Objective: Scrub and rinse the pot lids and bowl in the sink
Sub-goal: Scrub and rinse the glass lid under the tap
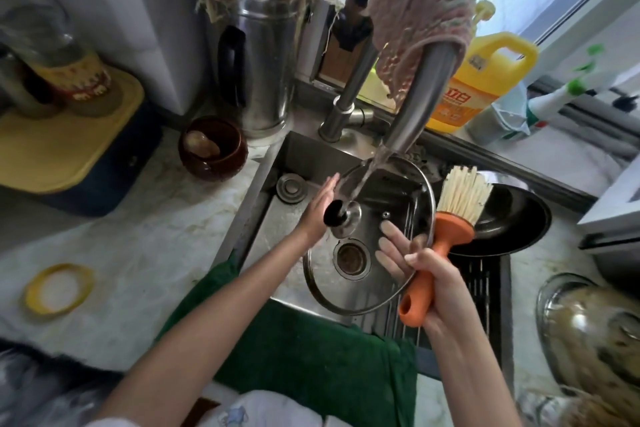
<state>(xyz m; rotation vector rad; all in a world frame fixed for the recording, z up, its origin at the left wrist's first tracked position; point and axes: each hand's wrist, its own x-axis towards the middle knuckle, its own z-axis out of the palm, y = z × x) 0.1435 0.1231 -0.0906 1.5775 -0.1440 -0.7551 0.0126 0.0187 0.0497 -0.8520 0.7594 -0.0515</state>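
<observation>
While standing at a stainless steel sink (263, 204) set into a pale marbled tabletop (138, 236), holds a round glass pot lid with a steel rim (367, 291) tilted above the basin, black knob (334, 215) facing up and left. Supports that lid with the right hand (436, 277), straight fingers visible through the glass from behind. Grips in the same right hand a brush with an orange plastic handle and pale bristles (450, 229), thumb and palm curled round the handle, bristles pointing up just beside the lid's right rim. Sets the left hand (317, 208) flat and open at the lid's left edge, fingers straight and together, right beside the knob, gripping nothing; cannot tell whether touching the glass. Catches a stream of water (363, 177) from the brushed steel faucet (419, 100) on the upper part of the lid, close to the left fingertips.

Has, right of the lid, a dark round vessel with a bright metal rim (512, 218) on a black slatted drain rack (485, 288); cannot tell whether bowl or pan. Has, farther right on the tabletop, a second domed glass lid (588, 322), blurred. Has a dark green cloth (311, 350) draped over the sink's near edge, a pink knitted cloth (422, 10) hung over the faucet, a yellow detergent jug (485, 80) behind it, a tall steel kettle with a black handle (263, 55) and a brown glazed jar (214, 149) at the back left, and a yellow ring (59, 288) flat on the tabletop at far left.
</observation>
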